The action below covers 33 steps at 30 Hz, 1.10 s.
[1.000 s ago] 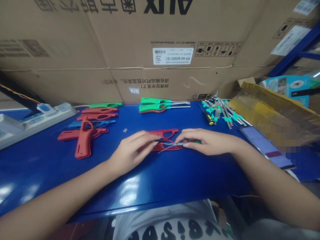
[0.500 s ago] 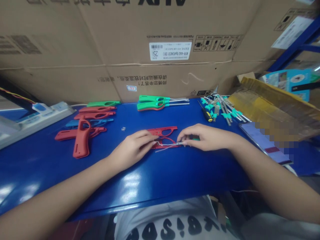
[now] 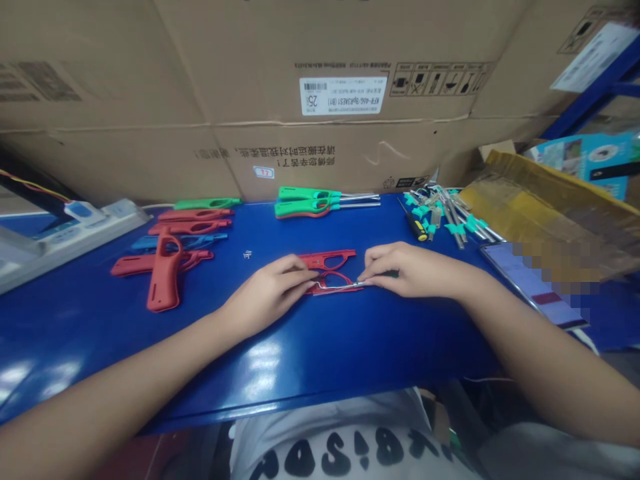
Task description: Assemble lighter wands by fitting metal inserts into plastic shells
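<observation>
Two red plastic lighter handle halves lie in front of me: the far half (image 3: pixel 345 254) and the near half (image 3: pixel 353 290), each with a trigger loop. Over the near one stretches a thin pale wire (image 3: pixel 334 288). My left hand (image 3: pixel 280 287) pinches the wire's left end between thumb and fingers, close against the red plastic. At the other end, the thumb and fingers of my right hand (image 3: pixel 405 270) are closed on a slim metal tube (image 3: pixel 359 285). Most of that tube is hidden by the hand, and a bit of green shows beneath the fingers.
Red, blue and green handles (image 3: pixel 164 280) are piled at left beside a power strip (image 3: pixel 110 227). Assembled green lighters (image 3: pixel 303 203) lie at the back. Right of them are a screwdriver (image 3: pixel 416 227), metal tubes with green ends (image 3: pixel 455 229) and a phone (image 3: pixel 530 283). Tiny metal parts (image 3: pixel 247 254) lie left of centre.
The right fingertips have shifted slightly right and up. A pale strand that angled down to the left now lies nearly along the wire. The left hand keeps its pinch.
</observation>
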### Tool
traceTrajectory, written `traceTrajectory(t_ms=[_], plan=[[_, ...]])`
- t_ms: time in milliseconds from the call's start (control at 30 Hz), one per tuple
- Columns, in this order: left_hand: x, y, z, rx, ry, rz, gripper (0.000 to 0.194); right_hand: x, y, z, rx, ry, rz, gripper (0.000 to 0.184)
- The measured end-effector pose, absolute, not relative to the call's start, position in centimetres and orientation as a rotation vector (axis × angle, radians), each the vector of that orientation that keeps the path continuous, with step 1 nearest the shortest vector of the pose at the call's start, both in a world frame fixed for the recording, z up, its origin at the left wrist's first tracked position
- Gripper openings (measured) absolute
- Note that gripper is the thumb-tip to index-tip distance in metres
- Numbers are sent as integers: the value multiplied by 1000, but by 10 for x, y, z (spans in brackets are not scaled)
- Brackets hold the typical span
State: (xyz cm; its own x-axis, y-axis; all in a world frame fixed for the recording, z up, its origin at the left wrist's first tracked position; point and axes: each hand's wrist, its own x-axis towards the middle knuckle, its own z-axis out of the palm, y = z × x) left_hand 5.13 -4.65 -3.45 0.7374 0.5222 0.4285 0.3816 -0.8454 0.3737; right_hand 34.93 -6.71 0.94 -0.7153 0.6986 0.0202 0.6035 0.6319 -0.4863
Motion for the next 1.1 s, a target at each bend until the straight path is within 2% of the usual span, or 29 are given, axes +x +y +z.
traceTrajectory(t_ms=[300, 433, 667, 1100], plan=[[53, -46, -33, 2697, 725, 742, 24, 335, -82, 15, -1156, -2915, 116, 21], [53, -46, -32, 2709, 721, 719, 25, 326, -89, 20, -1240, -3024, -14, 19], [53, -46, -32, 2703, 767, 717, 24, 320, -93, 21, -1207, -3097, -102, 14], [51, -46, -33, 2691, 747, 721, 22, 331, -89, 19, -1122, -2992, -45, 20]])
